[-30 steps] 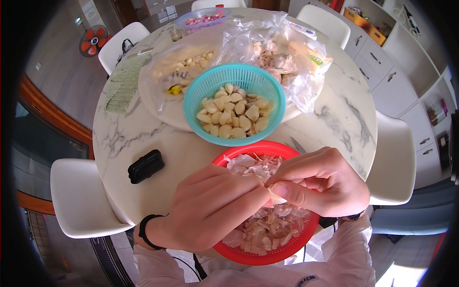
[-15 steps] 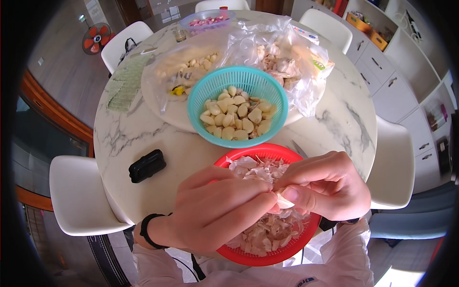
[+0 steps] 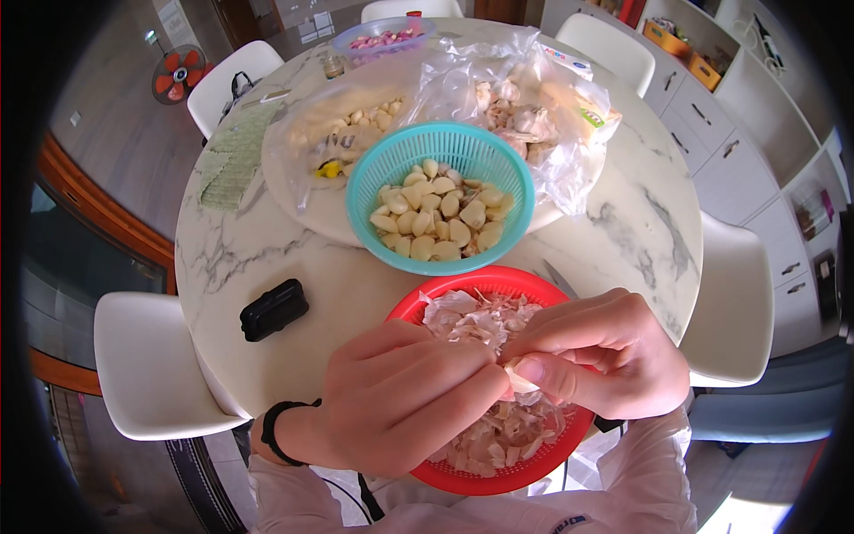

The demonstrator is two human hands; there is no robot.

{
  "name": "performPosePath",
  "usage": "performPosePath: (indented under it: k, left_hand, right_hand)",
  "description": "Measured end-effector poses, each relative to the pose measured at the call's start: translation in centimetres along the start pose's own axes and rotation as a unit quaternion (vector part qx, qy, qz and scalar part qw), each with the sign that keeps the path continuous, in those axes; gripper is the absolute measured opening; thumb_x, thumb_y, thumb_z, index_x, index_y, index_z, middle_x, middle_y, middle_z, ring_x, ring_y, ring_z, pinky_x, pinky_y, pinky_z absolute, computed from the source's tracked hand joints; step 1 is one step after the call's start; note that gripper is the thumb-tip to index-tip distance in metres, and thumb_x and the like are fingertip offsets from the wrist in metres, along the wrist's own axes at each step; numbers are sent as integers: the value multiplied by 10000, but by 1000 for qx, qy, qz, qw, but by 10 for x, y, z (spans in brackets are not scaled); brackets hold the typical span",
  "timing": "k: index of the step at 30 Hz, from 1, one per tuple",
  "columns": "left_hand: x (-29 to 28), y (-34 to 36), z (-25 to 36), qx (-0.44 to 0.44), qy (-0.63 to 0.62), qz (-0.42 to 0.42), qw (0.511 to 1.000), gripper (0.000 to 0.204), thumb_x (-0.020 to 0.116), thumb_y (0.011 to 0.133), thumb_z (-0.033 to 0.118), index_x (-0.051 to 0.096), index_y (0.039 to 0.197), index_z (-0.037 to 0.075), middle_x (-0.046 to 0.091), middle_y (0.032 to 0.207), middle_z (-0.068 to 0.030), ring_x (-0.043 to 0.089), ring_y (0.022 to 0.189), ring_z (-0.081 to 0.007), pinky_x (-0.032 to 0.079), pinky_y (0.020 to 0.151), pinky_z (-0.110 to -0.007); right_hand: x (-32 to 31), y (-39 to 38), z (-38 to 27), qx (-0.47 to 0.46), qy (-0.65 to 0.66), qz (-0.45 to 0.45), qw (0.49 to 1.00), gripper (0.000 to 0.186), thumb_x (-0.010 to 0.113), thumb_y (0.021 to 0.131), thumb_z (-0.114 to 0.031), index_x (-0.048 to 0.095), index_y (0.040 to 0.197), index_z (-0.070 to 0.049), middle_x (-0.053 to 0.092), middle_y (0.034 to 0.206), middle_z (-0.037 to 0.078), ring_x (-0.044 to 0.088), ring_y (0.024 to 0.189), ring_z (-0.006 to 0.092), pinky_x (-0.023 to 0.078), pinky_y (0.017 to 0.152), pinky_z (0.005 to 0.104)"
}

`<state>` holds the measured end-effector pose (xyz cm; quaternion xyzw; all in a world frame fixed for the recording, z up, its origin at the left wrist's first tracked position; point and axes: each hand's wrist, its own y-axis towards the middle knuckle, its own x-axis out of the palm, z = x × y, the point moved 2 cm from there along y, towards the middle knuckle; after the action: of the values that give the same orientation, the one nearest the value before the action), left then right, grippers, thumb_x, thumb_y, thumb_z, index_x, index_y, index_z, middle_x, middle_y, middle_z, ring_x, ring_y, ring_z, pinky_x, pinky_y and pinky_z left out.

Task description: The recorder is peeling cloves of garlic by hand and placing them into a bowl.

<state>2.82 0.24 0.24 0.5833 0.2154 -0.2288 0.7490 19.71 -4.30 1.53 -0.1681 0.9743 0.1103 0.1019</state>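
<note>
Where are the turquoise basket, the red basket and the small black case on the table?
turquoise basket (image 3: 374, 178): head view, on its left wall above the peeled garlic cloves.
red basket (image 3: 498, 481): head view, on its near rim.
black case (image 3: 274, 309): head view, on the middle of its top.

Both hands meet over a red basket (image 3: 418, 311) full of papery garlic skins (image 3: 471, 325). The left hand (image 3: 400, 400) and the right hand (image 3: 605, 356) pinch a single garlic clove (image 3: 519, 381) between their fingertips, thumbs touching it. Just beyond the hands sits a teal basket (image 3: 374, 178) of peeled cloves (image 3: 440, 222). Farther beyond the right hand lies a clear plastic bag (image 3: 569, 169) of unpeeled garlic. To the left of the left hand, near it, a black case (image 3: 274, 309) rests on the round marble table (image 3: 623, 222). A black band (image 3: 271, 432) circles the left wrist.
</note>
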Motion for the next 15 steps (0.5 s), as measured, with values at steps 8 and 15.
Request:
performPosePath:
  k: [8,15]
  left_hand:
    - [5,1,0,-47,21,9,999,222,695,520,10,580,706,46,578,668,-23,544,521,-154,410,481,-244]
    - [3,4,5,-62,47,3,997,224,682,522,-18,555,696,44,550,640,-23,514,492,-166,375,441,-263]
  right_hand:
    - [7,4,4,-18,-15,48,999,85,559,777,53,604,833,98,601,711,161,546,546,153,408,467,236]
    - [3,3,5,43,31,16,998,92,508,832,6,583,871,43,577,724,68,492,565,76,369,482,203]
